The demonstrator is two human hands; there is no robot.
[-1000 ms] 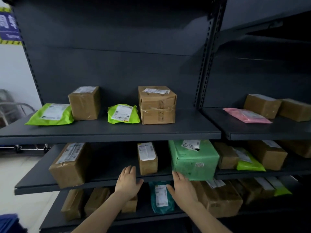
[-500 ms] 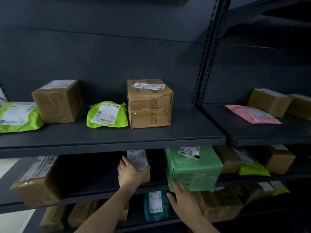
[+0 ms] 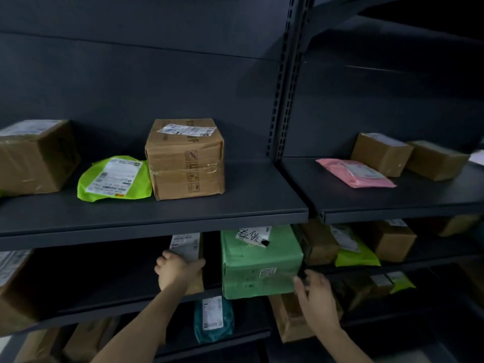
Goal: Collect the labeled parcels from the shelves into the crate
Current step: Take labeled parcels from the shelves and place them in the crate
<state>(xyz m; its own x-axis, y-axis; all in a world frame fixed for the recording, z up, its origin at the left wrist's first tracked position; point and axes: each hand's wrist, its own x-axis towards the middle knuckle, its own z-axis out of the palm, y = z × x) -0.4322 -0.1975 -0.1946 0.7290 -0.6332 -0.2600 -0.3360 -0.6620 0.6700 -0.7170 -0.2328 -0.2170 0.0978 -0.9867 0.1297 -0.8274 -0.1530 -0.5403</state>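
Observation:
On the middle shelf [image 3: 110, 307] stands a small brown box [image 3: 189, 246] with a white label on top. My left hand [image 3: 176, 269] grips it, fingers curled over its front and top. To its right sits a large green wrapped parcel [image 3: 258, 260] with a handwritten label. My right hand [image 3: 315, 294] is at the green parcel's lower right corner, fingers spread and relaxed, holding nothing. No crate is in view.
The upper shelf [image 3: 157, 216] carries a taped brown box [image 3: 184, 158], a lime mailer [image 3: 114, 178] and another brown box [image 3: 34, 158]. A pink mailer [image 3: 356, 172] and two boxes lie on the right bay. A teal bag [image 3: 213, 317] and more boxes sit on the lower shelf.
My left hand reached the small brown box and closed its fingers over it. My right hand shifted right, from the green parcel's front left to its lower right corner. The view moved closer.

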